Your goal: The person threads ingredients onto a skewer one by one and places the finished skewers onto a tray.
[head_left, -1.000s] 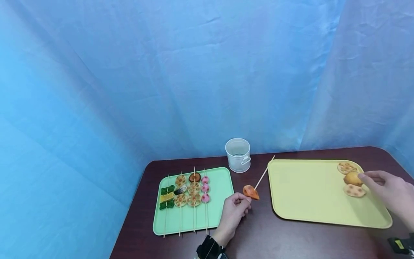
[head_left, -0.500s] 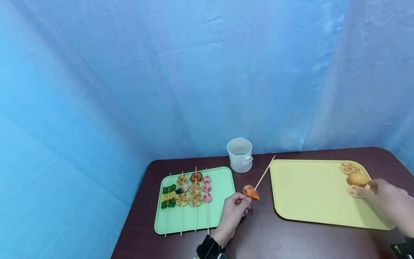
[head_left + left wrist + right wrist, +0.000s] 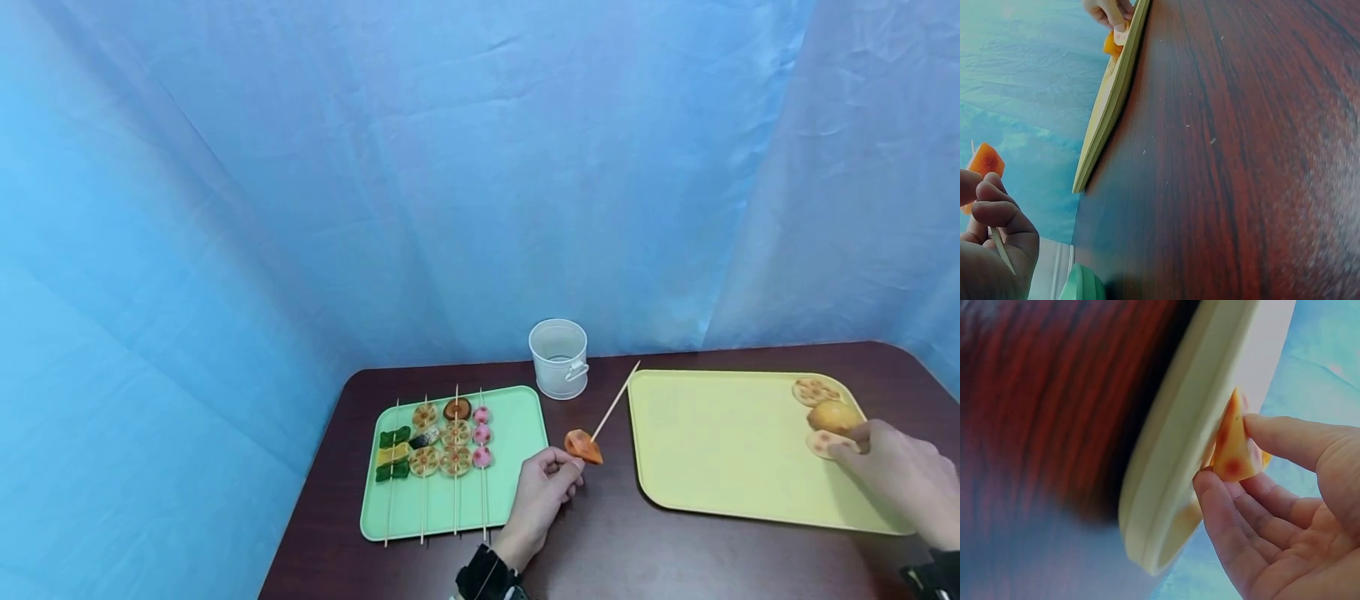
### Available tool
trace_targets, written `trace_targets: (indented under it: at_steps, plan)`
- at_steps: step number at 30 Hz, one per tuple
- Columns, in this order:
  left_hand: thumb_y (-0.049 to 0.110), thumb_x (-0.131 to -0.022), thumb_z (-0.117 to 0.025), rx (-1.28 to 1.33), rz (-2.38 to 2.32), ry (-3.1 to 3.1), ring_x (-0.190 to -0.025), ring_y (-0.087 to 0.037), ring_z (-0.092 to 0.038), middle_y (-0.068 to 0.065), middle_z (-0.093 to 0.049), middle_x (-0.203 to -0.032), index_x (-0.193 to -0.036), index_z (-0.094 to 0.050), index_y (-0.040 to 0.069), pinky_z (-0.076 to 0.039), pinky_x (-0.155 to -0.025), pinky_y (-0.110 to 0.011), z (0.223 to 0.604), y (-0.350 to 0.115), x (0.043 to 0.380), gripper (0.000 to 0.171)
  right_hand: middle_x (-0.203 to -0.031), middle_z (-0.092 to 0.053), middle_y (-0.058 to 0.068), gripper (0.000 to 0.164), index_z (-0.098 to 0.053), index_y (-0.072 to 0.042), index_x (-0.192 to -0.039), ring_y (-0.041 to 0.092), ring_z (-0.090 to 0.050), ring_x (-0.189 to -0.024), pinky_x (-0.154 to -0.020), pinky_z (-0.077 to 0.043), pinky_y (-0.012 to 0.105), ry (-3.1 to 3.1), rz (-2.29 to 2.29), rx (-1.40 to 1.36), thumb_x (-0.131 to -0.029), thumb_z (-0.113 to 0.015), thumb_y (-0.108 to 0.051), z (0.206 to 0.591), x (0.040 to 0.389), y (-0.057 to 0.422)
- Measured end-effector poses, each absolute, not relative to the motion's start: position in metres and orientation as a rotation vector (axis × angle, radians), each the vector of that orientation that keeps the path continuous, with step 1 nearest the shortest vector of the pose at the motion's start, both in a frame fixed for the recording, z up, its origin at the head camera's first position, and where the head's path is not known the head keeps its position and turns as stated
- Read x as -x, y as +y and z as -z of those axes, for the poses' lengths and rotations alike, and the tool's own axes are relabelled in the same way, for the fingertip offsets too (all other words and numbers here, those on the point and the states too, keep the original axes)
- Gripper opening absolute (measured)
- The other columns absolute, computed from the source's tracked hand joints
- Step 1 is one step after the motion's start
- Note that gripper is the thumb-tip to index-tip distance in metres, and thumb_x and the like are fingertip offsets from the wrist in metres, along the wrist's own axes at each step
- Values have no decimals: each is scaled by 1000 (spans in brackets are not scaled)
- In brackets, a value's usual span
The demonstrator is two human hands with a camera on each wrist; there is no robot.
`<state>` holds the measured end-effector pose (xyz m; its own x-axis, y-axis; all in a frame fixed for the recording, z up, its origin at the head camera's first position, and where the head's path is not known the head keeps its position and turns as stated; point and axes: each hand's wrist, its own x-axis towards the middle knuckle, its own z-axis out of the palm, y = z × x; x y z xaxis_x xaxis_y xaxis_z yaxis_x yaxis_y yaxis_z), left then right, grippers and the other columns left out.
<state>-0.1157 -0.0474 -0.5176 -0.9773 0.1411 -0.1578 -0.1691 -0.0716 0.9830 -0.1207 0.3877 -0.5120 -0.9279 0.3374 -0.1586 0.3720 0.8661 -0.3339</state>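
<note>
My left hand (image 3: 542,493) pinches an orange, folded food piece (image 3: 583,447) pierced by a thin wooden skewer (image 3: 615,402). The skewer slants up and away, its far end near the yellow tray (image 3: 720,450). In the left wrist view its other end (image 3: 1001,250) shows below my fingers. At the tray's right side, my right hand (image 3: 903,468) has thumb and fingers on a pale slice with reddish spots (image 3: 1235,447), pinching it close over the tray. Just behind that slice lies a golden rounded piece (image 3: 832,417), then a lotus root slice (image 3: 814,392).
On the left, a green tray (image 3: 517,408) bears several loaded skewers, with lotus root slices (image 3: 424,461), a mushroom (image 3: 457,408) and pink balls (image 3: 482,435). A small white bucket (image 3: 558,358) stands between the trays at the back. Blue cloth (image 3: 480,183) hangs behind the dark table (image 3: 600,550).
My right hand has moved from the golden piece towards me onto the spotted slice. The left hand keeps its hold on the skewered orange piece. The head view has shifted slightly.
</note>
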Motion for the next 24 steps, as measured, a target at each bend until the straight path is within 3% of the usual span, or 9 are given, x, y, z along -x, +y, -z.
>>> trace_targets:
  at_steps: [8, 13, 18, 24]
  plan:
    - [14, -94, -71, 33, -2149, 1982, -61, -8, -52, 2, -63, -72, -91, -68, 2, -38, -54, -20, 516, -49, 116, 13, -95, -60, 33, 54, -55, 17, -109, 38, -59, -78, -62, -42, 41, 2898, 531, -576, -96, -72, -32, 511, 120, 386]
    - [14, -94, -70, 36, -2131, 1991, -62, -8, -52, 2, -63, -72, -92, -68, 0, -39, -55, -20, 518, -49, 116, 15, -98, -62, 36, 64, -60, 17, -109, 47, -60, -84, -63, -45, 45, 2934, 659, -499, -98, -69, -45, 508, 114, 387]
    - [15, -93, -71, 34, -2129, 1995, -60, -8, -52, 3, -63, -71, -89, -67, 3, -39, -54, -19, 519, -49, 116, 13, -122, -57, 44, 75, -61, 15, -124, 59, -60, -101, -67, -48, 52, 2942, 843, -278, -100, -60, -57, 499, 111, 381]
    - [14, -93, -71, 31, -2106, 1991, -61, -9, -52, 2, -64, -71, -89, -68, 4, -38, -52, -20, 520, -47, 115, 11, -143, -42, 43, 69, -61, 9, -132, 60, -55, -118, -75, -49, 54, 2870, 1057, -170, -103, -57, -54, 489, 109, 355]
